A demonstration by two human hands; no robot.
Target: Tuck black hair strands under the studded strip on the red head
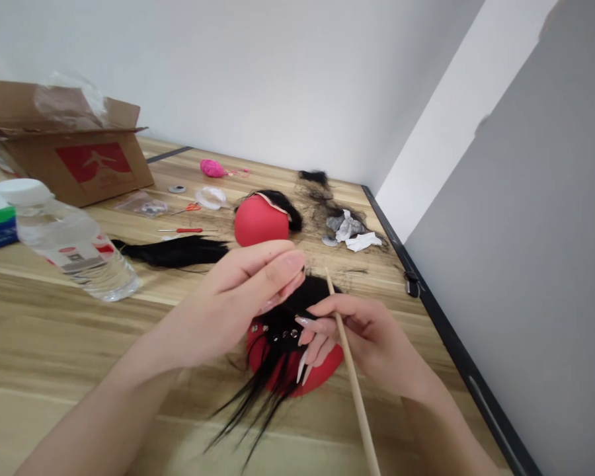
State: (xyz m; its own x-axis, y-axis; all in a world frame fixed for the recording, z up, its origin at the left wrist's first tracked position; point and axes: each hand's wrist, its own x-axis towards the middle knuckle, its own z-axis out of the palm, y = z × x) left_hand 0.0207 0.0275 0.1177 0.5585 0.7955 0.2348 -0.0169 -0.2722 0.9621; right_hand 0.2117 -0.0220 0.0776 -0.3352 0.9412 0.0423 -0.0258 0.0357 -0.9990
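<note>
Black hair lies over a red dome-shaped block on the table in front of me, with loose strands spilling toward me. Several small metallic pins or clips show in a row in that hair. My right hand grips a long, thin wooden stick between thumb and fingers, over the block's right side. My left hand is closed just above the hair's left edge, thumb pressed on the fingers. What it pinches is hidden.
A second red dome with black hair stands behind. On the left are a hair bundle, a water bottle and a cardboard box. A red-handled tool, orange scissors and crumpled tissue lie farther back.
</note>
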